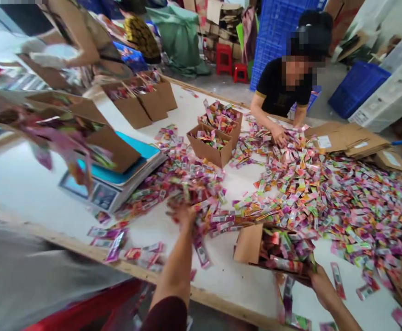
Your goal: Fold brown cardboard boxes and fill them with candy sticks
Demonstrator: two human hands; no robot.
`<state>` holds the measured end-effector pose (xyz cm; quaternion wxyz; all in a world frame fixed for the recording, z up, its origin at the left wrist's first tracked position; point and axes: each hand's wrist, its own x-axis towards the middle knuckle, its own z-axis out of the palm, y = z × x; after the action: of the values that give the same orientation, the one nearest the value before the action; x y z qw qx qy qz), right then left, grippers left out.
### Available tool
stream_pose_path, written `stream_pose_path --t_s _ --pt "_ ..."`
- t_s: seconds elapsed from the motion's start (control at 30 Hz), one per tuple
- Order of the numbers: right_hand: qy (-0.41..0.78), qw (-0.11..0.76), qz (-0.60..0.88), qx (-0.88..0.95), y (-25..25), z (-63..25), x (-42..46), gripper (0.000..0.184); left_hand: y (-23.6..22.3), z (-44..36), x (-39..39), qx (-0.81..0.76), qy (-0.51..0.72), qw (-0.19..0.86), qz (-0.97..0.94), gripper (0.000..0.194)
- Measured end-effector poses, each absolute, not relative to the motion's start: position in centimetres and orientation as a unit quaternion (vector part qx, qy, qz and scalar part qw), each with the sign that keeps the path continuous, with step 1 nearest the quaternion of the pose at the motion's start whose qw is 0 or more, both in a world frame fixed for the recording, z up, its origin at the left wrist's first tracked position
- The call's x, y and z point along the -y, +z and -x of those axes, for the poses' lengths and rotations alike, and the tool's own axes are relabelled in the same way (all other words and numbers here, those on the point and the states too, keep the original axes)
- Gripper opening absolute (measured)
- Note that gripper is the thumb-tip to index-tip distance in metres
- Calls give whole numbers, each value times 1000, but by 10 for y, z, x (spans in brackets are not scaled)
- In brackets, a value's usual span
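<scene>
No legible text, packets, box labels, scale display too blurred

Colourful sachets heaped on table, open cardboard box brimming, tilted at edge

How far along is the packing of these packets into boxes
Done: several cardboard boxes across the table already hold packets. In hand: the left hand grabs a bunch of packets while the right hand steadies a part-filled box. Left: a large loose pile of packets covers the table.
</scene>
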<state>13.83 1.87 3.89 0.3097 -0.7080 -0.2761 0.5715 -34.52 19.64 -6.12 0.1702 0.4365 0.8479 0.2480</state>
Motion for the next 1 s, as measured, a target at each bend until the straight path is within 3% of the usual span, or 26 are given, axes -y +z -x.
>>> stream_pose_path --t_s 0.07,0.17,0.27,0.4,0.5,0.6,0.7,0.8,0.9,1.0 --pt "572 336 713 229 57 -152 -4 41 -56 267 -234 -814 213 227 -490 79" --pt "506 348 746 257 99 -168 3 37 -29 142 -270 -652 218 414 -597 80" --pt "401 322 783 350 146 -174 -5 35 7 83 -279 -560 238 482 -630 79" --pt "369 285 769 438 174 -156 -24 41 38 152 -235 -545 295 497 -608 69" --pt "416 280 712 491 160 -113 -43 47 46 242 -146 -599 414 476 -493 75" --pt "445 233 647 574 136 -45 -67 40 51 301 -43 -647 491 456 -365 79" --pt "435 151 564 685 113 32 -91 38 63 324 28 -716 464 403 -333 75" --pt "418 78 489 762 96 99 -105 50 83 329 53 -774 417 331 -343 67" --pt "413 91 440 792 85 141 -109 65 104 329 53 -828 350 237 -368 58" --pt "398 149 381 821 81 155 -107 61 119 324 55 -833 328 205 -396 48"
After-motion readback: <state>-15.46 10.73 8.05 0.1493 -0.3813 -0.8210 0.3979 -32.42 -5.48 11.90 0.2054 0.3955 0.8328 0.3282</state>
